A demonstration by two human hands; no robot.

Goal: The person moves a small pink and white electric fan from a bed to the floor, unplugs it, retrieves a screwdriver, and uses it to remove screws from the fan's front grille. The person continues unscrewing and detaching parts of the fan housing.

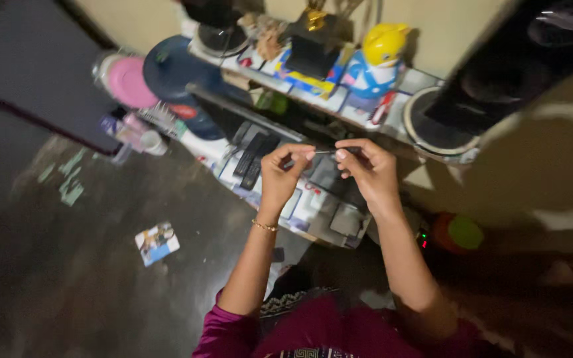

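My left hand (pixel 282 174) and my right hand (pixel 369 170) are raised together in front of a low shelf unit (pixel 313 205). Between their fingertips they pinch a thin dark stick-like thing (pixel 323 152), held roughly level; it is too small to tell what it is. A gold bangle circles my left wrist. Dark remote controls (pixel 252 160) lie on the lower shelf just left of my left hand. My sleeves are magenta.
On the upper shelf stand a yellow and blue toy figure (pixel 376 66), a black speaker (pixel 518 63) and a gold-topped ornament (pixel 313 18). A pink lid (pixel 130 81), a blue plate, small cups and a dark door are at left. A picture card (pixel 156 242) lies on the dark floor.
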